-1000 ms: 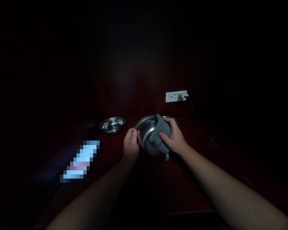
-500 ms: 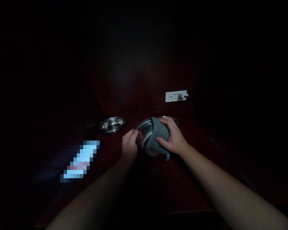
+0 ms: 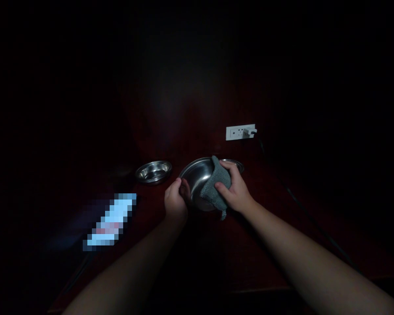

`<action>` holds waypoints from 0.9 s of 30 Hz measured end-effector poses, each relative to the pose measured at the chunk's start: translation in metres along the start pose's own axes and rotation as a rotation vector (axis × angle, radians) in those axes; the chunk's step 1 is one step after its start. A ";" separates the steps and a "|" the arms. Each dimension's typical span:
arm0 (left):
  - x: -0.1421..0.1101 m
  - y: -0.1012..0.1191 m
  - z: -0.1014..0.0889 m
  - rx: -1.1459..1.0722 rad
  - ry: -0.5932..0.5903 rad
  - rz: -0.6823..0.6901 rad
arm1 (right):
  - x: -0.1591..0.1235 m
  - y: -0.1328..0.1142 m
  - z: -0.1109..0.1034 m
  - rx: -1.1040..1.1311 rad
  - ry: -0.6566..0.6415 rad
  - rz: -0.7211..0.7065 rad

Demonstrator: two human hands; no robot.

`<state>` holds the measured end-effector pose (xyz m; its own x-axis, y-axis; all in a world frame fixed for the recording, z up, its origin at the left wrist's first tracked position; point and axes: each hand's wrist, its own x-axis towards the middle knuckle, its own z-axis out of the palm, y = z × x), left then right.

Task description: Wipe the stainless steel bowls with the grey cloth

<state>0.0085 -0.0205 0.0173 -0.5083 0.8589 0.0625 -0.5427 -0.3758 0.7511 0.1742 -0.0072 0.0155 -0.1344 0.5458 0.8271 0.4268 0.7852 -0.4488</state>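
Observation:
A shiny metal bowl (image 3: 197, 177) is held tilted in front of me, its inside partly showing. My left hand (image 3: 176, 199) grips its left rim, thumb on top. My right hand (image 3: 234, 188) is closed on a grey-green cloth (image 3: 218, 188) with a small hanging loop, pressed against the bowl's right side. The cloth covers the right part of the bowl, so the rim there is hidden. Behind my right hand, part of another metal dish (image 3: 238, 165) shows.
A metal bowl (image 3: 154, 172) stands at the back left of the dark red table (image 3: 256, 262). A bright pixelated screen (image 3: 113, 221) lies at the left. On the wall sits a white socket (image 3: 240, 132) with a plug; a dark cable (image 3: 302, 204) runs down the right.
The bowl has shifted slightly left and up, showing more of its inside. My left hand moved a little left with it. The cloth's loop end has swung slightly left.

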 end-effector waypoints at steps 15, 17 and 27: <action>0.009 -0.010 -0.009 -0.060 -0.069 -0.088 | -0.002 0.002 0.003 0.054 -0.010 0.136; 0.008 -0.011 -0.009 -0.036 -0.039 -0.069 | -0.002 0.001 0.003 0.053 -0.014 0.133; 0.002 -0.005 -0.010 0.027 -0.260 0.018 | -0.001 0.003 0.002 0.046 -0.009 0.102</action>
<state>0.0030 -0.0205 0.0072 -0.3271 0.9139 0.2405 -0.5152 -0.3858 0.7653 0.1734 -0.0049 0.0132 -0.1003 0.6259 0.7734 0.3976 0.7378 -0.5456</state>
